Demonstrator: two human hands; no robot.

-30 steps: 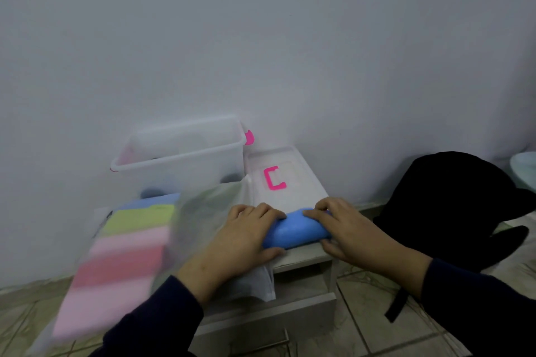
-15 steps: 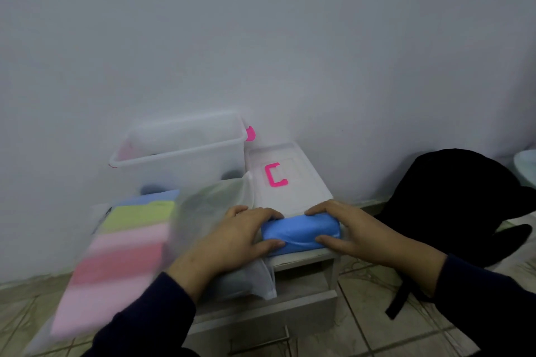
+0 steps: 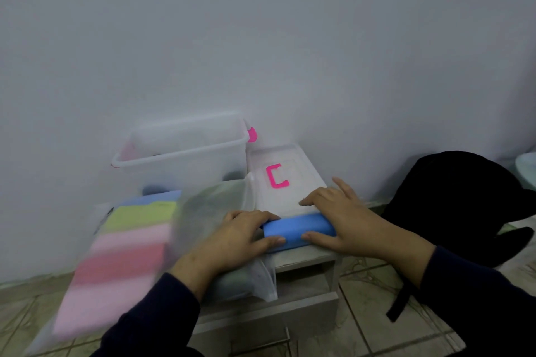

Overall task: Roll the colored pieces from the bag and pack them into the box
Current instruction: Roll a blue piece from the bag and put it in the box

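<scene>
A blue piece (image 3: pixel 293 229), rolled into a flattish bundle, lies on the small grey cabinet top (image 3: pixel 307 255). My left hand (image 3: pixel 232 240) grips its left end, thumb in front and fingers over the top. My right hand (image 3: pixel 342 220) presses on its right end, thumb in front, fingers spread onto the box lid behind. The clear plastic bag (image 3: pixel 220 211) lies under my left wrist, with a stack of pink, red, yellow and blue pieces (image 3: pixel 121 252) at its left. The clear box (image 3: pixel 185 153) stands open behind, against the wall.
The clear box lid (image 3: pixel 287 180) with a pink handle lies flat right of the box. A half-open drawer (image 3: pixel 293 301) sticks out below the cabinet top. A black bag (image 3: pixel 458 206) sits on the tiled floor at right.
The blue roll has flattened and shifted slightly toward me. My right hand's fingers have lifted and spread forward over the lid; my left hand keeps its hold.
</scene>
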